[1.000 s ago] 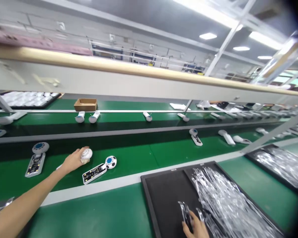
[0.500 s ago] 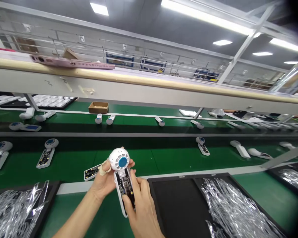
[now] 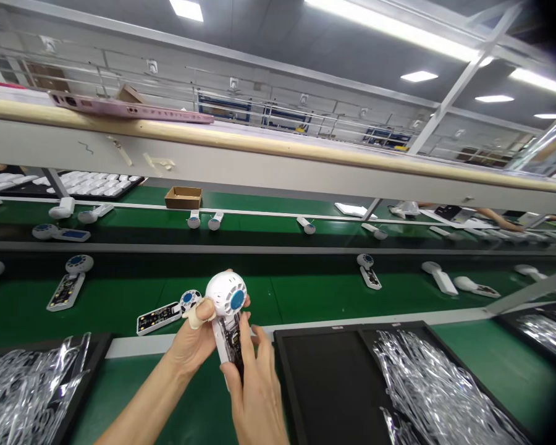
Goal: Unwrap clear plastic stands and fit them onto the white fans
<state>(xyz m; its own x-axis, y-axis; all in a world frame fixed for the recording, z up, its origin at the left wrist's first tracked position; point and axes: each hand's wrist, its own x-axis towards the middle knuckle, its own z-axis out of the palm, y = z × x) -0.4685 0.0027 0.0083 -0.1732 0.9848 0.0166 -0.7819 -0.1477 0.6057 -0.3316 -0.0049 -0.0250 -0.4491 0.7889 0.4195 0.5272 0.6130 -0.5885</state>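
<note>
A white handheld fan [image 3: 225, 293] with a blue hub is up in front of me, its handle open so that a dark circuit board shows. My left hand [image 3: 193, 346] is closed round the fan's head and neck, with a pale wrap on the thumb. The fingers and thumb of my right hand [image 3: 254, 386] grip the handle on both sides and cover part of the board. Just left of my left thumb, another open fan [image 3: 160, 317] lies on the green conveyor belt [image 3: 306, 296].
Clear plastic strips fill a black tray [image 3: 99, 364] at left and part of a black divided tray [image 3: 282, 371] at right. More fans [image 3: 369, 276] lie along the belt. A shelf [image 3: 278, 157] crosses above, holding a pink perforated bar [image 3: 134, 110]. Farther back stands a cardboard box [image 3: 184, 199].
The fan in my hands has turned slightly, its hub now facing more to the right. On the near belt the fans have shifted left; those on the farther belt have shifted right.
</note>
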